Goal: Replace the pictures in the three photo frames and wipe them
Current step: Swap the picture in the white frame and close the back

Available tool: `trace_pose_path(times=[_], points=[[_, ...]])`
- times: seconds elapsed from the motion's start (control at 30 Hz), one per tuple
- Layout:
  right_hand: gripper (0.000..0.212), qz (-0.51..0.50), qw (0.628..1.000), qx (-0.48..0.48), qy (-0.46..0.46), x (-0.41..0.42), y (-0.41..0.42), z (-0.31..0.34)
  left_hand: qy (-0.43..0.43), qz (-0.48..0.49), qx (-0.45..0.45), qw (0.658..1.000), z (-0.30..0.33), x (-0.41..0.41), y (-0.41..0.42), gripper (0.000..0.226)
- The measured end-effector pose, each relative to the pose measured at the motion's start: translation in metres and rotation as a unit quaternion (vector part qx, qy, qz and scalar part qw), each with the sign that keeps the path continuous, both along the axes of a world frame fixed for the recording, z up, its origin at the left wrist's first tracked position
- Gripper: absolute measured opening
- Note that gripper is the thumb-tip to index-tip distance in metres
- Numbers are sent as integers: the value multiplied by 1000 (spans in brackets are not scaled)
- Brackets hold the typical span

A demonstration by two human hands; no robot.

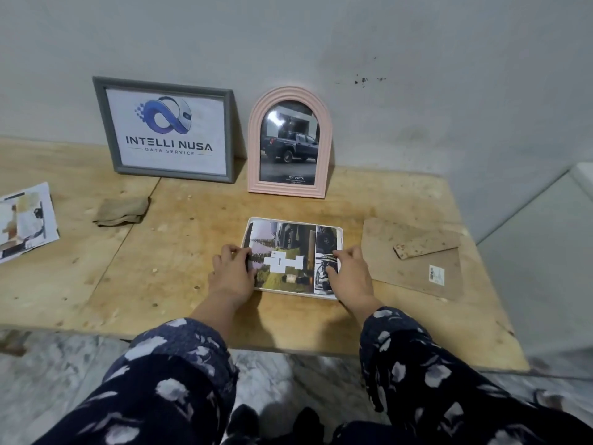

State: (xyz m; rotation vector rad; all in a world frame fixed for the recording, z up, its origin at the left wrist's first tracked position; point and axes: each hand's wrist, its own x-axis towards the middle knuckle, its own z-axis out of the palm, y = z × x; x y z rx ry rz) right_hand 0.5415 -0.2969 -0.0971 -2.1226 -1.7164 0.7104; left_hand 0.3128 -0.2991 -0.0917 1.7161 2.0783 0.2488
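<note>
**Two hands on the flat white frame**

Two hands press on a picture lying in the white frame (340, 234), which rests flat near the front middle of the wooden surface (179, 277). Left hand (231, 273) fingers (239, 250) curl together on the picture's (288, 252) left edge; right hand (348, 273) fingers (337, 254) lie together, flat on its right part. Neither hand grips anything.

Just right of the frame lies a brown backing board (417, 277) with a small strut (423, 245) on it, near the surface's right edge. Behind, a pink arched frame (256, 149) and a grey frame (106, 123) stand against the wall. A folded cloth (123, 211) lies left, with bare wood between it and the hands; loose prints (25, 221) sit at the left edge.
</note>
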Motion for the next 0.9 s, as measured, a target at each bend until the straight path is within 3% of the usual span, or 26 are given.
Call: trace_pose_path(times=[0.3, 0.43, 0.67, 0.8, 0.9], points=[[39, -71, 996, 12, 51, 15, -1, 3, 50, -3, 64, 997, 13, 22, 19, 40], [36, -126, 991, 28, 37, 45, -3, 5, -45, -74, 88, 992, 18, 63, 37, 41], [41, -190, 982, -14, 9, 131, -25, 7, -220, -163, 20, 962, 21, 162, 41, 33], [45, -239, 970, -36, 0, 174, -36, 10, -237, -121, -35, 963, 18, 199, 39, 38], [48, -237, 970, -34, 31, 190, -36, 11, -188, -74, -63, 977, 12, 220, 37, 50]])
